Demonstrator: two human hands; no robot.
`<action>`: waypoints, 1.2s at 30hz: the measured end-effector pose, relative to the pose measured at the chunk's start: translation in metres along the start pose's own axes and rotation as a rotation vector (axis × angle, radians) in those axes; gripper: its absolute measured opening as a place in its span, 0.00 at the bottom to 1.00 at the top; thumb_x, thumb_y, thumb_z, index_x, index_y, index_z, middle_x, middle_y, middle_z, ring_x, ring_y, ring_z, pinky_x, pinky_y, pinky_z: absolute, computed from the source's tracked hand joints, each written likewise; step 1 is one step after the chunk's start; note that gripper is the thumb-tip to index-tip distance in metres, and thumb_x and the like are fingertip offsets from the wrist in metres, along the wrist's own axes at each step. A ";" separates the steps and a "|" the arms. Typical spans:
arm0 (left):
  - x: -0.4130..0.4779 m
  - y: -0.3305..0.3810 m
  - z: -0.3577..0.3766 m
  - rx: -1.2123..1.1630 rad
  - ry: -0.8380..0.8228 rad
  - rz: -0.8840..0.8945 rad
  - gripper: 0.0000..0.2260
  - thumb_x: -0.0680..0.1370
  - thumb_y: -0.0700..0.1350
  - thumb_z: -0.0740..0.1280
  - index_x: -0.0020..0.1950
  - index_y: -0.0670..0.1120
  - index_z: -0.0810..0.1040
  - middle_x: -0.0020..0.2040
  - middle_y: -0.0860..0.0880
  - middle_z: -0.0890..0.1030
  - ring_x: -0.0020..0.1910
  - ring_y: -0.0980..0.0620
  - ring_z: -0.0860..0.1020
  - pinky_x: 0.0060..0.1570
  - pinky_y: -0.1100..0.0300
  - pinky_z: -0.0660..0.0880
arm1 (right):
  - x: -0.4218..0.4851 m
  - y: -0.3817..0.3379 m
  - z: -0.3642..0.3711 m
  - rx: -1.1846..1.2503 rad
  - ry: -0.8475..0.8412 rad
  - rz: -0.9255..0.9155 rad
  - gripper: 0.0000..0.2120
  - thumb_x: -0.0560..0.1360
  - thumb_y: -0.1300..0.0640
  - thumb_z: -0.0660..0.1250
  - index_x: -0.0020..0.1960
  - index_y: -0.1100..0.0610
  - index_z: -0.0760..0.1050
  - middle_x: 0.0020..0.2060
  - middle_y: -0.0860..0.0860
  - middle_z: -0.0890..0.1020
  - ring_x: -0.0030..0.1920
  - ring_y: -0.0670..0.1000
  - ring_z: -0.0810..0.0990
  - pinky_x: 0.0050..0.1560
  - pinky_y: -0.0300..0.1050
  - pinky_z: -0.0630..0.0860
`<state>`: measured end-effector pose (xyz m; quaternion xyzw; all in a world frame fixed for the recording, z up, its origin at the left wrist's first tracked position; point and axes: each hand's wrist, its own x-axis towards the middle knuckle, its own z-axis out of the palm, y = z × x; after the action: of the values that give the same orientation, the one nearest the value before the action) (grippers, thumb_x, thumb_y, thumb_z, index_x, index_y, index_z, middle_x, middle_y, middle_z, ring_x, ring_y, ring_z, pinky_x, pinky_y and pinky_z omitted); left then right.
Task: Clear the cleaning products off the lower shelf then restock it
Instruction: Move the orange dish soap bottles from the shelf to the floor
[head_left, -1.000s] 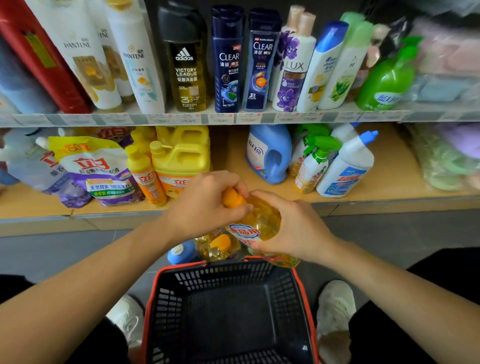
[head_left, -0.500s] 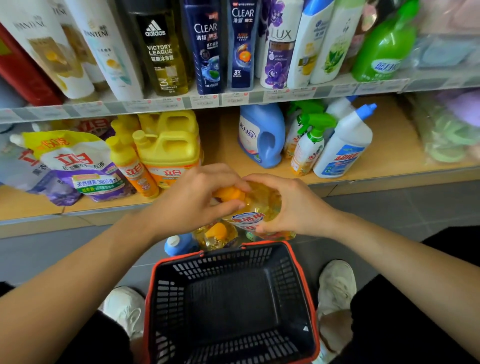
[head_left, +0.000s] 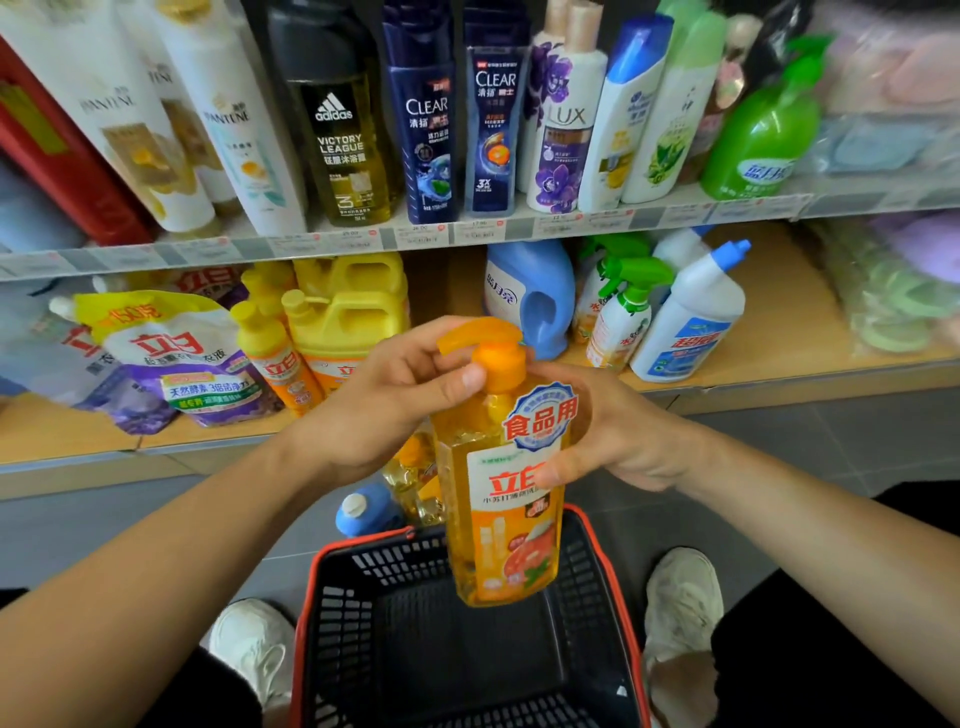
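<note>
- Both hands hold the orange dish-soap bottle (head_left: 501, 499) upright at centre, above the basket (head_left: 374, 597) at 6 o'clock. The left hand (head_left: 384, 410) pinches its pump neck and the right hand (head_left: 613, 431) curls round its shoulder.
- Clearing looks barely begun: the basket shows nothing inside, while pouches (head_left: 176, 358), yellow jugs (head_left: 348, 317), a blue jug (head_left: 530, 296) and spray bottles (head_left: 623, 312) line the lower shelf (head_left: 779, 332) from 9 to 2 o'clock.
- The shelf board is wooden and the floor (head_left: 831, 441) grey tile. Shampoo bottles (head_left: 426, 114) crowd 12 o'clock.

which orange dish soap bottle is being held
The tall pump bottle above the basket: left hand grips its pump, right hand its body. The small orange bottle stands on the lower shelf.
</note>
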<state>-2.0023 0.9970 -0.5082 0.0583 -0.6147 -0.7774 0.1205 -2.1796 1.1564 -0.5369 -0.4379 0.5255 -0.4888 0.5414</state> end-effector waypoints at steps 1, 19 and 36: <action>0.000 -0.001 0.002 -0.041 -0.010 0.001 0.19 0.74 0.48 0.72 0.65 0.46 0.79 0.60 0.42 0.84 0.60 0.43 0.82 0.60 0.49 0.79 | -0.001 0.000 0.002 0.020 -0.010 -0.008 0.37 0.63 0.78 0.72 0.71 0.65 0.69 0.65 0.66 0.78 0.64 0.63 0.78 0.65 0.59 0.76; 0.001 0.006 0.007 0.455 0.297 0.142 0.18 0.67 0.45 0.78 0.55 0.50 0.82 0.45 0.52 0.87 0.43 0.56 0.84 0.42 0.64 0.81 | 0.002 0.009 0.019 -0.280 0.301 -0.123 0.38 0.60 0.61 0.85 0.63 0.40 0.75 0.55 0.42 0.85 0.54 0.46 0.85 0.50 0.37 0.80; 0.006 0.019 -0.007 -0.192 0.319 -0.284 0.09 0.73 0.46 0.69 0.46 0.46 0.88 0.42 0.44 0.87 0.38 0.52 0.85 0.35 0.65 0.81 | 0.002 0.007 -0.007 -0.283 0.294 -0.062 0.40 0.56 0.56 0.84 0.64 0.41 0.74 0.56 0.42 0.85 0.57 0.46 0.84 0.52 0.40 0.81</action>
<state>-2.0046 0.9844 -0.4912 0.2546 -0.4967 -0.8223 0.1106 -2.1860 1.1557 -0.5446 -0.4495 0.6484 -0.4853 0.3768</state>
